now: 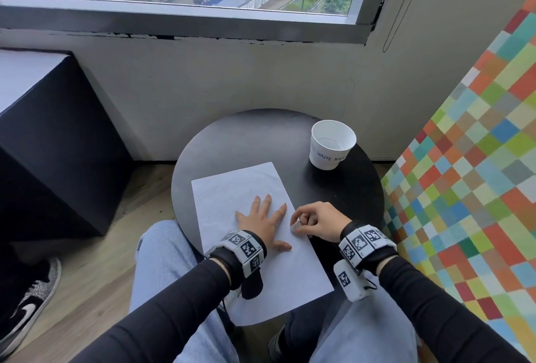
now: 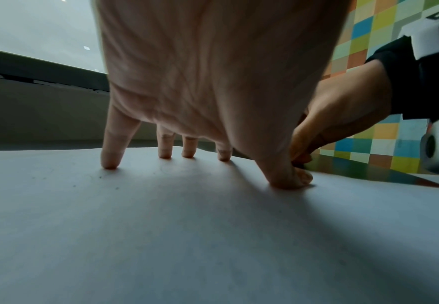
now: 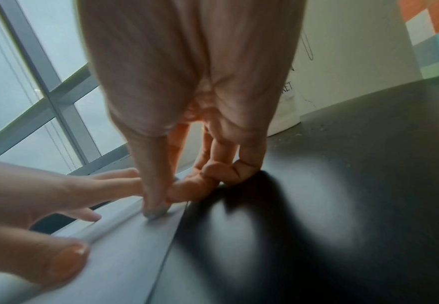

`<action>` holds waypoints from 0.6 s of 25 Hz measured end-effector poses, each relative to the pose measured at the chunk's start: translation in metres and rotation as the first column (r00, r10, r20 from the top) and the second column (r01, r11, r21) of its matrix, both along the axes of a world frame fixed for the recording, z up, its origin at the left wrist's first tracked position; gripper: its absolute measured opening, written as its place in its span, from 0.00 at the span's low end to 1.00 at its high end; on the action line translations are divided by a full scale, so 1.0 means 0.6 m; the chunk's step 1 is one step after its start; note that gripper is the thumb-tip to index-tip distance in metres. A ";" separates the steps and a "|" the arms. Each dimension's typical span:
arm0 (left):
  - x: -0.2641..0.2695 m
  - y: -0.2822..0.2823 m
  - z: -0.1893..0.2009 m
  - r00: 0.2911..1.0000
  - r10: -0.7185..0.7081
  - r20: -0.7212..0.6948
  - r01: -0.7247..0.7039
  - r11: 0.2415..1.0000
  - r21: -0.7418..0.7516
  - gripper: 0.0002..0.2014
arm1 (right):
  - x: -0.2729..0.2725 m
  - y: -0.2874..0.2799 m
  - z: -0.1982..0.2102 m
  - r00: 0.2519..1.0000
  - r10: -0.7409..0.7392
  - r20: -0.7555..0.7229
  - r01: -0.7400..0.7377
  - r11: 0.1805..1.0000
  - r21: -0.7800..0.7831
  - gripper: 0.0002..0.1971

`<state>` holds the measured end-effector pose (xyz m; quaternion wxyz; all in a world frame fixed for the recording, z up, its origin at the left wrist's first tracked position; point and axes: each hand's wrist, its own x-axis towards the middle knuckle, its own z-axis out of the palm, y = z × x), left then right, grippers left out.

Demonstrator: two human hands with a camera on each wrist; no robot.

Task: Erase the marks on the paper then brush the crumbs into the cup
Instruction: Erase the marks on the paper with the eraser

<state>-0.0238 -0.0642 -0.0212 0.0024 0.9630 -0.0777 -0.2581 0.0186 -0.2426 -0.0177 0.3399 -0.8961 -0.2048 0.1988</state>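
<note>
A white sheet of paper (image 1: 232, 188) lies on the round black table (image 1: 246, 136), its near end hanging over the edge toward my lap. My left hand (image 1: 262, 217) presses flat on the paper with fingers spread; the left wrist view shows its fingertips (image 2: 110, 162) down on the paper (image 2: 161, 226), beside faint pencil traces and tiny dark crumbs (image 2: 100, 177). At the sheet's right edge my right hand (image 1: 301, 222) pinches a small white eraser (image 1: 295, 227), whose tip (image 3: 156, 214) touches the paper (image 3: 125, 246). A white cup (image 1: 332, 145) marked "WASTE BASKET" stands upright at the table's back right.
A colourful checkered panel (image 1: 464, 188) rises close along the right of the table. A black box (image 1: 43, 145) stands on the floor at the left, against the wall under the window. My knees sit under the table's near edge. Another person's shoe (image 1: 26, 313) shows at lower left.
</note>
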 end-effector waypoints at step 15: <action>-0.017 0.003 0.000 0.999 -0.046 0.005 0.046 0.998 0.040 0.55 | 0.000 -0.011 0.007 0.945 -0.326 0.031 0.321 0.941 0.105 0.04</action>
